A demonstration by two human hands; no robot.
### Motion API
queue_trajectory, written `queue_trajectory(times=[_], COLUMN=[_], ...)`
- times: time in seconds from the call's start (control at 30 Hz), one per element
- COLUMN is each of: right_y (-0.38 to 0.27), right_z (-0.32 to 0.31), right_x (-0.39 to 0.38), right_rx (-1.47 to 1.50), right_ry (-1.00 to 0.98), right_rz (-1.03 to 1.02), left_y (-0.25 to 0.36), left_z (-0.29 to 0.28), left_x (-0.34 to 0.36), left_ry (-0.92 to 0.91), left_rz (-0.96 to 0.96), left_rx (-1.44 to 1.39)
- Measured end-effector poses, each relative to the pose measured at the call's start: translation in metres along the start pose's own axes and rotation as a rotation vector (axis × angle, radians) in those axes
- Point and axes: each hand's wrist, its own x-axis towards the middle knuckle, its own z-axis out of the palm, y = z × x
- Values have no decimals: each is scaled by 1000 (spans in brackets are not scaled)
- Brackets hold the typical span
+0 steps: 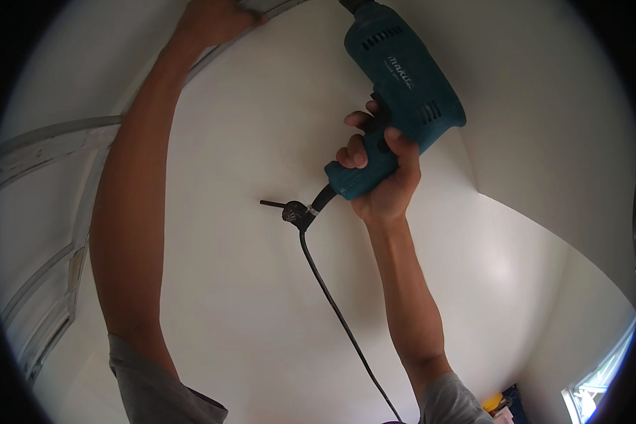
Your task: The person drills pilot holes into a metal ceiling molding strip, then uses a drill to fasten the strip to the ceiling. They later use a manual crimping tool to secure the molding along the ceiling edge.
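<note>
Presently, right hand (pixel 394 187), fingers wrapped round drill (pixel 413 81); left hand (pixel 219 22) at metal rail (pixel 285 8), grip unclear; cord (pixel 340 316), if snagged, could jerk drill askew.

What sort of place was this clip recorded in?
Probably a room under construction or renovation: exposed grey framing runs along the left, the right hand grips a teal power drill, and what looks like a bright window shows at lower right.
</note>
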Motion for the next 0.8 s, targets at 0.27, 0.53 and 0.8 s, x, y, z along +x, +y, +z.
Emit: queue_trajectory(times=[0.27,0.53,0.8], right_y=[1,3,3], right_z=[0,3,6], right_x=[1,1,0], right_rx=[0,-11,-43], right_ry=[-4,24,15], right_rz=[16,32,15], left_y=[15,6,2], left_z=[-5,3,-2], left_x=[-4,0,1], left_ry=[-36,47,-26], left_rz=[-189,-160,-141], left_rx=[-13,39,23])
